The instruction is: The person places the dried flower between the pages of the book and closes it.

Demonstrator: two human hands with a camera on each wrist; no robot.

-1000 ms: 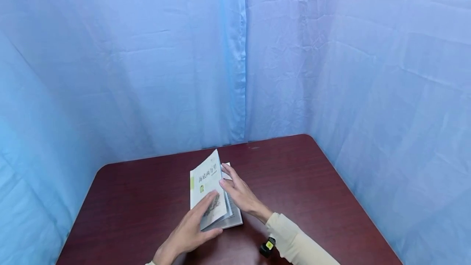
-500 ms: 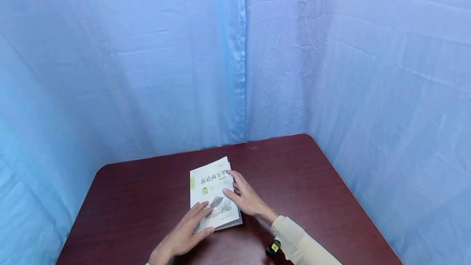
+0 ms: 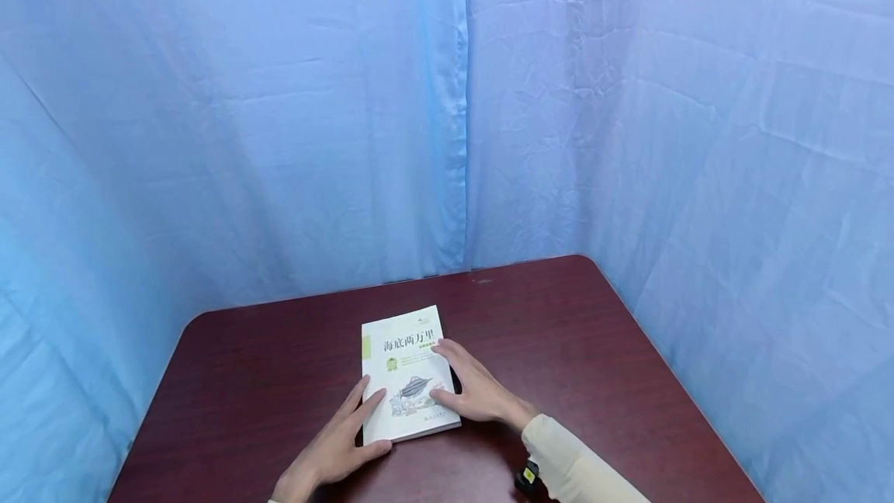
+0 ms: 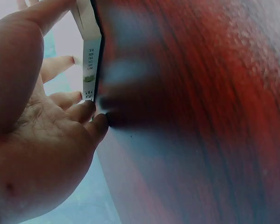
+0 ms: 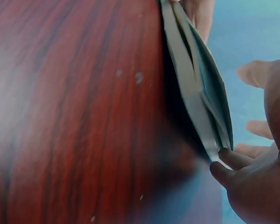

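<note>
A white paperback book (image 3: 414,359) lies closed on the table, its cover up, with dark Chinese lettering, a green strip and a grey drawing. My left hand (image 3: 337,439) is at its lower left, fingertips touching the cover and spine side, thumb by the bottom edge. Along the right edge rests my right hand (image 3: 480,392), thumb on the cover. In the left wrist view, fingertips of the left hand (image 4: 42,126) touch the printed spine of the book (image 4: 89,70). The right wrist view shows right-hand fingertips (image 5: 222,171) at the page edges, with small gaps between pages.
The dark red wooden table (image 3: 559,332) has rounded far corners and stretches around the book. Blue curtains (image 3: 314,138) hang behind it and along both sides. A small black device with a yellow mark (image 3: 528,476) sits by the right sleeve (image 3: 580,464).
The front cover and pages, raised a second ago, have come down flat to the right. My left hand has slid left toward the spine; my right hand has shifted slightly right and nearer me.
</note>
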